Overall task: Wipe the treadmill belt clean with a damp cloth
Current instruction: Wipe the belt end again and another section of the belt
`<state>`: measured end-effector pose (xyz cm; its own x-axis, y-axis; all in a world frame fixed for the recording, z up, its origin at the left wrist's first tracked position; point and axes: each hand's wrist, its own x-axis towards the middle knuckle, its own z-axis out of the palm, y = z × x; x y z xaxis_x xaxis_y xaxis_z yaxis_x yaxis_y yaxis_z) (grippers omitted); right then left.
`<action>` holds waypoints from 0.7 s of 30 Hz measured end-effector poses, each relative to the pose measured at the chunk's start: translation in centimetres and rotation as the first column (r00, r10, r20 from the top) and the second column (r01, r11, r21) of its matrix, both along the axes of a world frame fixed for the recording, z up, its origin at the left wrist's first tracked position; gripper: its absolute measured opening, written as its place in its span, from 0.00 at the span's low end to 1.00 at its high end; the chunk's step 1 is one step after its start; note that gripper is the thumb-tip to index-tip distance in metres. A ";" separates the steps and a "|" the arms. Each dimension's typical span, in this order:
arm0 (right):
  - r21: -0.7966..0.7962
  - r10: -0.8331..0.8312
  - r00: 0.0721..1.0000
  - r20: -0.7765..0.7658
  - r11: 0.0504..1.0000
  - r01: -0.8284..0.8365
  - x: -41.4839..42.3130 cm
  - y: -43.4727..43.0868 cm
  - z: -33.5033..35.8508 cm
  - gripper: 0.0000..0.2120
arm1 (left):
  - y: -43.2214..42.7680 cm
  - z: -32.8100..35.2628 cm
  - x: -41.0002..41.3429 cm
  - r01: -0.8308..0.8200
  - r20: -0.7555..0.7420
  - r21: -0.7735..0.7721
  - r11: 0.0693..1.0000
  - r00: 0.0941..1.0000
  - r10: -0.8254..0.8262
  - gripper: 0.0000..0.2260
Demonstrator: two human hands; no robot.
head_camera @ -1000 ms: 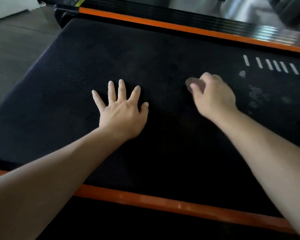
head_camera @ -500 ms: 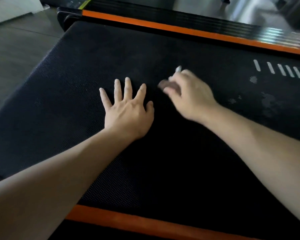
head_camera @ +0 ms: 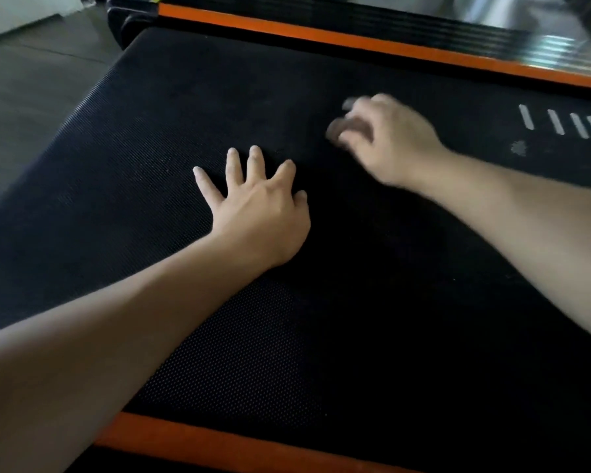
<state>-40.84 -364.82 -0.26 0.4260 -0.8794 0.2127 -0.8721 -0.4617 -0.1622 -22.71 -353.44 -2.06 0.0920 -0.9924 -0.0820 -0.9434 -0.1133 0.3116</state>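
Observation:
The black textured treadmill belt (head_camera: 144, 138) fills most of the view. My left hand (head_camera: 256, 213) lies flat on it near the middle, fingers spread and straight. To its upper right, my right hand (head_camera: 389, 141) is blurred with motion and grips a small dark wad of cloth (head_camera: 338, 129) against the belt. Only the cloth's front edge shows past my fingers. A pale smudge (head_camera: 519, 147) sits on the belt to the right of that hand.
Orange side rails run along the far edge (head_camera: 321, 32) and the near edge (head_camera: 198, 438) of the belt. White stripe marks (head_camera: 560, 122) are printed at the right. Grey floor (head_camera: 24, 97) lies to the left, beyond the belt's end.
My right hand swept the cloth left toward my left hand, then moved it back right and slightly away. My left hand stayed flat on the belt. The view shifted a little.

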 end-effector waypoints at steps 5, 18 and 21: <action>0.018 -0.366 0.930 0.028 0.931 0.366 -0.8 -3.8 0.5 0.13 | -1.9 0.4 -1.6 0.064 -0.073 0.001 0.998 0.995 -0.064 0.22; -0.080 -0.150 0.988 -0.040 0.986 0.147 -1.2 -6.9 -0.4 0.16 | -2.0 -1.6 -3.3 0.061 0.064 -0.073 0.995 0.996 -0.057 0.28; -0.019 -0.108 0.988 0.113 0.994 0.110 -2.1 -8.3 -0.5 0.18 | -1.9 -1.6 -3.4 0.088 0.091 -0.078 0.993 0.993 -0.081 0.28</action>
<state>-42.97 -373.15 -0.76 0.3004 -0.9131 0.2758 -0.8946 -0.3700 -0.2506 -26.08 -355.35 -3.61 0.0106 -0.9999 0.0044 -0.9727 -0.0093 0.2320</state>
